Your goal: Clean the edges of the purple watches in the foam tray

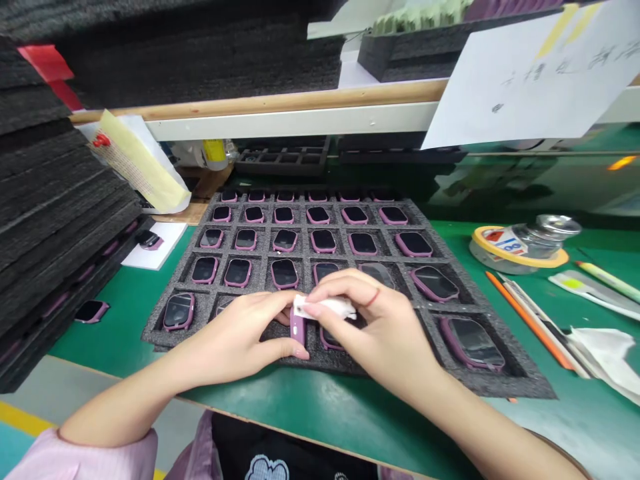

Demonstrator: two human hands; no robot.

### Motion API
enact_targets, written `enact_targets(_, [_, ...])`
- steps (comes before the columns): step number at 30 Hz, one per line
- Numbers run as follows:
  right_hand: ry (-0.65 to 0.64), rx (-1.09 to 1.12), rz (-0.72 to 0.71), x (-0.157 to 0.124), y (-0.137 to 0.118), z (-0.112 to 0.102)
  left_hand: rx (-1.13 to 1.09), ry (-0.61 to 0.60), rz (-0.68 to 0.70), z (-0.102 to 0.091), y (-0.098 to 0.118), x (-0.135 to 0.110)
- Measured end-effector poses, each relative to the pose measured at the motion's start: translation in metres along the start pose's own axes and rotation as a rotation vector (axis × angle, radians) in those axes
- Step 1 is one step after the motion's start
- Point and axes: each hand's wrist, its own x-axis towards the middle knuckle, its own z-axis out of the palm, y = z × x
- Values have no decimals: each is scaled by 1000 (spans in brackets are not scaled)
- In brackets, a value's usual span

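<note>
A purple smartwatch case (297,329) stands on edge between the fingers and thumb of my left hand (243,333), its side with a small pale slot turned toward me. My right hand (383,323) pinches a folded white cloth (330,307) and presses it against the upper edge of the case. Both hands are over the front rows of a dark grey foam tray (173,291). Its compartments hold many purple-framed watch cases with black screens, such as the watch case (473,341) at the front right. My hands cover part of the front compartments.
Stacked black foam trays (45,200) rise at the left, beside a loose watch case (91,311) on the green table (320,400). At the right are a glass bottle (543,237) with a yellow-rimmed lid, pens (533,320) and crumpled white paper (607,353). A shelf edge (280,120) crosses above.
</note>
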Motion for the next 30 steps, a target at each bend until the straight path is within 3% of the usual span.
enact_targets(5, [-132,-84,-265,-6,-1,5,44,-2,19,0,-1,0])
enact_targets(12, [-62,-177,-358,-9,-3,9,31,-2,9,1,-1,-1])
enact_targets(16, [-116,-261,-372,-13,-4,12,46,14,21,1,0,0])
enact_targets(22, [-9,-262,-267,5,-8,13,-4,22,11,2,1,1])
enact_targets(25, [11,-155,-97,10,-13,-12,3,35,-34,3,0,0])
enact_targets(27, [151,-206,5,8,-11,-43,27,44,-63,4,-2,-1])
enact_targets(30, [410,-500,153,-2,4,-99,91,52,-66,6,-3,-3])
